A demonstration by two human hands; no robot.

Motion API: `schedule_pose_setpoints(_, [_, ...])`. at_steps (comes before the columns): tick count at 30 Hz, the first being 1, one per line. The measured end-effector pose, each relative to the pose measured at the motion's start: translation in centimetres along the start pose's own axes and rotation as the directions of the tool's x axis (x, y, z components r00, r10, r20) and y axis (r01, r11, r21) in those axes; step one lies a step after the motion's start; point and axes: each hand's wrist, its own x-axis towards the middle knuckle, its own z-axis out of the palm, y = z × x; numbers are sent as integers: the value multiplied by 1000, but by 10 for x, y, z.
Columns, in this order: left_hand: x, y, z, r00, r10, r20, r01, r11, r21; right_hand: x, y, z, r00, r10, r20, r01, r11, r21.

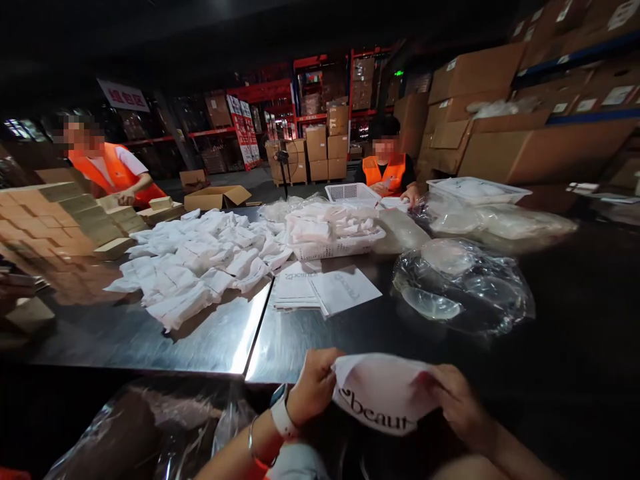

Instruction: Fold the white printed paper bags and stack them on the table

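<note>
In the head view, a white printed bag (383,390) with dark "beaut" lettering is stretched between my hands at the near table edge. My left hand (314,385) pinches its left end, fingers closed; a watch and a bangle are on that wrist. At the other end, my right hand (457,400) grips the bag, slightly blurred. Just beyond lies a stack of flat white sheets or bags (320,290) with similar lettering. Behind it stands a white plastic basket (340,248) filled with white wrapped pieces. A large heap of crumpled white packets (200,257) spreads to the left.
Clear plastic bags with translucent round items (465,283) lie right on the dark metal table (565,320). Small boxes (55,227) are stacked left near a co-worker (113,170). Another person (385,173) sits across. Plastic film (150,427) hangs below the edge.
</note>
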Motion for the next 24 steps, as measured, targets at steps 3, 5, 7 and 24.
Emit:
schedule_pose_setpoints(3, [30, 12, 0, 983, -157, -95, 148, 985, -94, 32, -13, -13, 956, 290, -50, -271, 934, 232])
schedule_pose_setpoints(5, [51, 14, -2, 976, -180, -126, 161, 976, -147, 54, -16, -20, 941, 338, -21, -307, 878, 368])
schedule_pose_setpoints(7, [65, 12, -7, 979, -162, -122, 142, 977, -156, 70, -16, -26, 957, 291, 12, -266, 857, 441])
schedule_pose_setpoints(24, [2, -56, 32, 919, -393, 42, 393, 919, -4, 13, 59, 42, 906, 389, 165, -422, 827, 370])
